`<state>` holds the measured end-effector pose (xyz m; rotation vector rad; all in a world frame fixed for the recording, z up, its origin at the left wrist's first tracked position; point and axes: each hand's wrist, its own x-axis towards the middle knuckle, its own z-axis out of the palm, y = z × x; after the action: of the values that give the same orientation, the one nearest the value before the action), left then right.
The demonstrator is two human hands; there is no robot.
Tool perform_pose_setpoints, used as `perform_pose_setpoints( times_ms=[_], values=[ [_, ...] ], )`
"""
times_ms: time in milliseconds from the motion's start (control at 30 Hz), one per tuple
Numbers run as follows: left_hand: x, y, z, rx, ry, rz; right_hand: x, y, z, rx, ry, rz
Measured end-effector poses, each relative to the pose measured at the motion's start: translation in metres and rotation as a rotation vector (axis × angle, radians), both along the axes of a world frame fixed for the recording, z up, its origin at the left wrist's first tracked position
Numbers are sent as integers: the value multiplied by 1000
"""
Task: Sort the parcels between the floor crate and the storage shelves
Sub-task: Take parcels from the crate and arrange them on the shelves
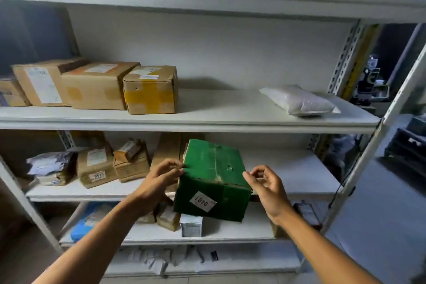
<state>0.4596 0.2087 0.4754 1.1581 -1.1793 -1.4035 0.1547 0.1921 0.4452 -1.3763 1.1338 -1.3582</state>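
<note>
Tilting over the front edge of the second shelf [299, 169], the green box [212, 180] was seen with its labelled face hanging low, judged to be halfway between shelf and hands. It was touched at its left corner by the fingertips of the left hand [159, 182], curled as if pinching the edge; the right hand [267, 188] was held just beside the right corner, loosely curled, gripping nothing. Farther back, brown cartons [99, 85] were ranged along the left end of the upper shelf [207, 120], a white padded bag [299, 100] near its right end. The floor crate was not shown.
</note>
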Motion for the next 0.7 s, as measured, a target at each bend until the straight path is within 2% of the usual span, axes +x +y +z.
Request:
perform_pose_setpoints(
  times_ms=[100,200,367,600,700],
  values=[
    [-5,12,-24,-53,14,58,2,8,-27,67,26,-115],
    [1,17,-31,-86,43,64,-4,19,-34,139,-88,-157],
    [13,25,-44,-159,155,9,-10,40,-36,214,-210,-26],
    [17,11,-33,-235,219,-17,-8,35,-10,60,-209,100],
    [21,-1,-15,-290,248,-31,-9,26,12,-11,-148,146]
  ],
)
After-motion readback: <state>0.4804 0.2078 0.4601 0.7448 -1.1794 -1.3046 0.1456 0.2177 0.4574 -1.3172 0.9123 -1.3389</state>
